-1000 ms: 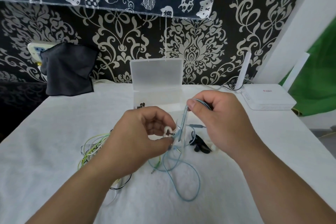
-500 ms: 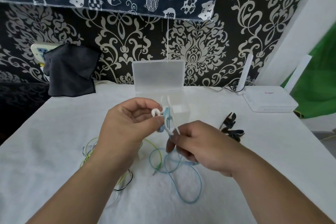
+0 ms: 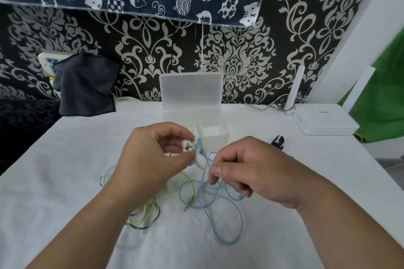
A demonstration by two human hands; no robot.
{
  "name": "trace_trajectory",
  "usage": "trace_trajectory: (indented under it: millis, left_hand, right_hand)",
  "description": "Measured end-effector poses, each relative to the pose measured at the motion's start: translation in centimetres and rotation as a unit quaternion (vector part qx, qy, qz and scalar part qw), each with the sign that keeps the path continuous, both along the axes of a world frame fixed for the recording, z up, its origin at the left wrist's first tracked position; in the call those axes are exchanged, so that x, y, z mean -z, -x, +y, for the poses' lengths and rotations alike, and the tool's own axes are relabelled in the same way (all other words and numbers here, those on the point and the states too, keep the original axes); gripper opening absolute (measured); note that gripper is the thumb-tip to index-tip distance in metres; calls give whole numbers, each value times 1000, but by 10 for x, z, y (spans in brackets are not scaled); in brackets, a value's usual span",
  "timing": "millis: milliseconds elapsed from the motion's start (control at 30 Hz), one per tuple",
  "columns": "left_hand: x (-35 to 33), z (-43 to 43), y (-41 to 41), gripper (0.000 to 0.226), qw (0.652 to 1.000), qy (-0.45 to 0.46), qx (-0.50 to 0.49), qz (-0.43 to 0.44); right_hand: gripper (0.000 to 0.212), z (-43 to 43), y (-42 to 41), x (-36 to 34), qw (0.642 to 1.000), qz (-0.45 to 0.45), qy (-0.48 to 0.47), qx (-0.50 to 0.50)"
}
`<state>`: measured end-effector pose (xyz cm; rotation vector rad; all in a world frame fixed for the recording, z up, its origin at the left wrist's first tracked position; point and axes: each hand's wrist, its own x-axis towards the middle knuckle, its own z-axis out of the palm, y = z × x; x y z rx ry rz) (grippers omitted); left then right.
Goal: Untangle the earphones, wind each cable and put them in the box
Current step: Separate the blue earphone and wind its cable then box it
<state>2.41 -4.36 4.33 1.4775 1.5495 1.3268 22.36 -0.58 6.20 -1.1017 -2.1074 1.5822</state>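
Left hand (image 3: 153,157) pinching white earbuds (image 3: 187,146), right hand (image 3: 251,172) pinching blue cable (image 3: 218,220) (looped on table)

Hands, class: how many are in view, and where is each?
2. The left hand pinches white earbuds in front of the open box; the right hand, beside it, pinches the blue cable.

Left hand (image 3: 150,157) pinches white earbuds (image 3: 187,146); right hand (image 3: 258,172) pinches their blue cable (image 3: 218,209) above a white table (image 3: 65,159), before an open box (image 3: 215,135).
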Motion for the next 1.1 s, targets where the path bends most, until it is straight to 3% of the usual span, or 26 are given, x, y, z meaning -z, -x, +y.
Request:
trace_trajectory:
  millis: [167,300,400,567,833,933,1100]
  left_hand:
    - [3,-3,-7,36,990,-22,41,132]
    - [1,-6,-9,35,993,22,86,73]
    - [-2,-6,-9,34,992,41,118,22]
    - [0,-4,-8,27,983,61,127,-121]
    - [-1,-4,-9,21,971,43,154,-175]
    - [2,0,-8,18,973,12,79,-217]
    - [6,6,-4,25,978,-5,-52,-202]
  right_hand:
    - [24,-2,1,-5,996,50,-65,41]
    - [27,5,0,-1,970,-2,-193,150]
    - [25,9,0,2,953,-3,-229,198]
    - [26,14,-1,9,957,2,-177,229]
    - [39,11,6,16,976,-46,-112,180]
    - [40,7,9,22,991,-75,-27,109]
    - [38,0,13,22,998,-21,62,10]
